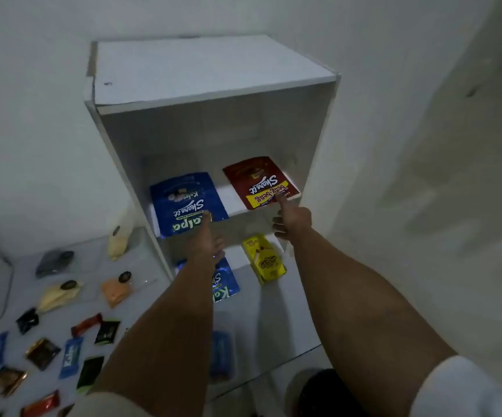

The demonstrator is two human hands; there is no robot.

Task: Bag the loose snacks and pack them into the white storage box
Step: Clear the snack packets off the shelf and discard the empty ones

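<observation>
Both our forearms reach up the middle of the frame. Our left hand presses its fingertips on the near edge of the blue pouch; we can't tell how those fingers lie. Our right hand points its index finger onto the red pouch, other fingers curled. Both pouches lie flat on the middle shelf of the white box, frame center. Below sit a yellow pack and another blue pouch. Loose snacks lie scattered lower left.
</observation>
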